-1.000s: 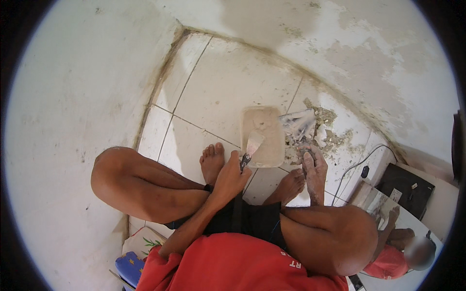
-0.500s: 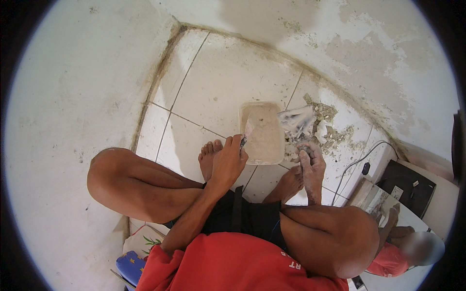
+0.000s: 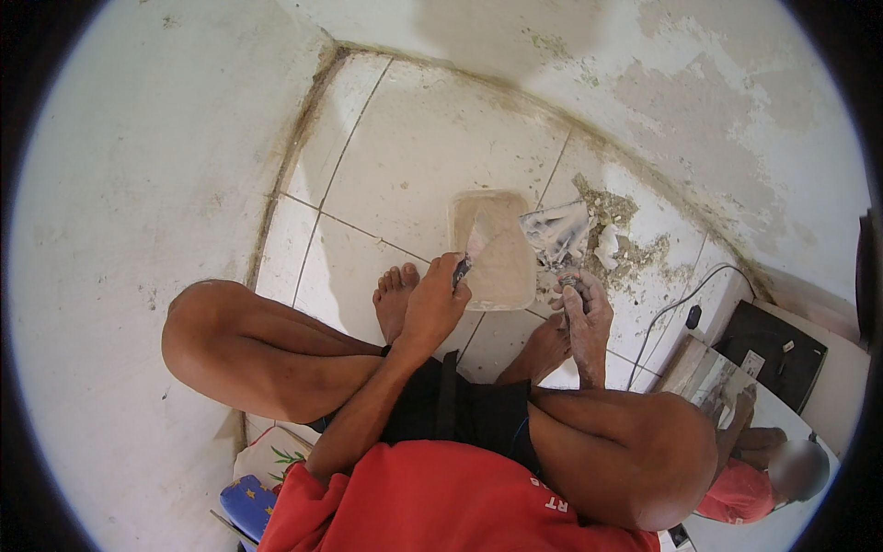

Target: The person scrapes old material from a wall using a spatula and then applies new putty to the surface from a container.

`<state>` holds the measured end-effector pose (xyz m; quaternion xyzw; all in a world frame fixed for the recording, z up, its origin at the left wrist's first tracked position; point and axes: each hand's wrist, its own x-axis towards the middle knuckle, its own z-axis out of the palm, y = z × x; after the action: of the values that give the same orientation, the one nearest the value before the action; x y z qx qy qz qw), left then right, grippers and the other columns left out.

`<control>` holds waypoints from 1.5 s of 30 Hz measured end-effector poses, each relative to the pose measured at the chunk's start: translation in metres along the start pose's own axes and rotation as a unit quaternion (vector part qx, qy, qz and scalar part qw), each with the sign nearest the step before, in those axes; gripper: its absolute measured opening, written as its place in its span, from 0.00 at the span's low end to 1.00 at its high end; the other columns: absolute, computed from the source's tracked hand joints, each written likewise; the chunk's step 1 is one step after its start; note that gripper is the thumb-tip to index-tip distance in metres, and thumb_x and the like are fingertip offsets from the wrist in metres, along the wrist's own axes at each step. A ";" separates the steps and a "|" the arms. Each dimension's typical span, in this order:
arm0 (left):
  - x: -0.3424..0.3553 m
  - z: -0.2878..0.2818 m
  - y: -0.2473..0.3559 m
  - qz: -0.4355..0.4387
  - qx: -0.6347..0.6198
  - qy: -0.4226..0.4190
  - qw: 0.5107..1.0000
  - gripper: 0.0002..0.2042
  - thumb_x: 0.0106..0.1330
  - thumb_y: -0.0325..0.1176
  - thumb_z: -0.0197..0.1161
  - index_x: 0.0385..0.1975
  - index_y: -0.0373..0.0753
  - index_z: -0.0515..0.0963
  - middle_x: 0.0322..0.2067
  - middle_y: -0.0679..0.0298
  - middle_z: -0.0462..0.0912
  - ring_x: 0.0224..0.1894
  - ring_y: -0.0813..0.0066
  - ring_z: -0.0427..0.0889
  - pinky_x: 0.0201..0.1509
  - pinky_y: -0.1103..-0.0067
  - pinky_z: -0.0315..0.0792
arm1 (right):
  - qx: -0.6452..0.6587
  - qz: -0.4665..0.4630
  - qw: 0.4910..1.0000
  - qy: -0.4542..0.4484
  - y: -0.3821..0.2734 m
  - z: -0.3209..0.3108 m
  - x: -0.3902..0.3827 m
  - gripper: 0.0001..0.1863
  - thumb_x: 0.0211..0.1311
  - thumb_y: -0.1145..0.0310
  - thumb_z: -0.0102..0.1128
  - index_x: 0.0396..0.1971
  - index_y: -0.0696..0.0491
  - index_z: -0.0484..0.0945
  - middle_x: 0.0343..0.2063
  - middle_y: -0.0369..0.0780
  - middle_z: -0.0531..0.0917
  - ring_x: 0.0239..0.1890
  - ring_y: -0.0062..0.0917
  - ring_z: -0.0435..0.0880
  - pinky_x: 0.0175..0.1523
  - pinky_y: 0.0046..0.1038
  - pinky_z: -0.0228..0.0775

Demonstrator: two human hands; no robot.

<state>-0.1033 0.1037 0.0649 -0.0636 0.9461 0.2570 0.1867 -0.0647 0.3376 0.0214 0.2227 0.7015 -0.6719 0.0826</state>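
My left hand [image 3: 436, 296] is closed around the dark handle of a putty knife [image 3: 479, 235], its blade lying over a rectangular plastic tub [image 3: 534, 285]. Inside that tub is a pale, off-white mix. To the right, my right hand [image 3: 587, 311], dusted white, grips the handle of a wider putty knife [image 3: 557, 230]. White paste is smeared across this second blade, which sits by the tub's right rim. The two blades are apart.
Crumbled plaster debris [image 3: 612, 221] lies on the tiled floor [image 3: 414, 138] right of the tub. Both walls meet in a dirty corner beyond, and the right wall [image 3: 708, 110] has peeling patches. At right are a black cable [image 3: 658, 317] and a mirror-like panel [image 3: 727, 405].
The left putty knife's blade has swung to the right over the tub. My right hand and its wider blade have shifted slightly left, closer to the tub.
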 end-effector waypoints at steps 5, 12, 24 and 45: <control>-0.003 0.007 -0.016 -0.001 -0.009 0.051 0.999 0.21 0.62 0.36 0.61 0.56 0.48 0.73 0.44 0.57 0.80 0.48 0.52 0.76 0.55 0.56 0.67 | 0.001 -0.002 1.000 0.000 0.003 -0.002 -0.001 0.14 0.71 0.70 0.55 0.53 0.55 0.75 0.37 0.34 0.83 0.30 0.13 0.79 0.27 0.14 0.67; 0.000 0.001 -0.008 0.000 0.037 0.026 0.999 0.21 0.62 0.37 0.60 0.56 0.49 0.73 0.44 0.59 0.80 0.47 0.52 0.76 0.55 0.56 0.67 | 0.007 -0.004 1.000 -0.005 0.005 0.000 0.000 0.14 0.71 0.70 0.55 0.53 0.55 0.75 0.38 0.35 0.83 0.30 0.13 0.79 0.27 0.15 0.67; 0.001 -0.004 -0.019 0.029 0.000 0.041 0.999 0.21 0.61 0.35 0.61 0.56 0.44 0.72 0.45 0.55 0.79 0.47 0.50 0.77 0.55 0.56 0.67 | 0.012 0.008 1.000 0.006 0.006 -0.003 -0.001 0.13 0.71 0.72 0.54 0.53 0.57 0.74 0.39 0.38 0.82 0.31 0.13 0.79 0.27 0.14 0.67; 0.000 0.008 -0.037 -0.022 -0.028 0.038 0.999 0.20 0.61 0.38 0.61 0.55 0.47 0.74 0.43 0.56 0.80 0.47 0.54 0.77 0.55 0.58 0.67 | -0.007 0.014 1.000 -0.005 0.006 -0.001 -0.002 0.14 0.71 0.71 0.55 0.53 0.56 0.74 0.39 0.37 0.82 0.31 0.13 0.79 0.28 0.14 0.66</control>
<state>-0.0932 0.0763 0.0418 -0.0999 0.9432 0.2768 0.1541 -0.0602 0.3380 0.0172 0.2283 0.7027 -0.6669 0.0970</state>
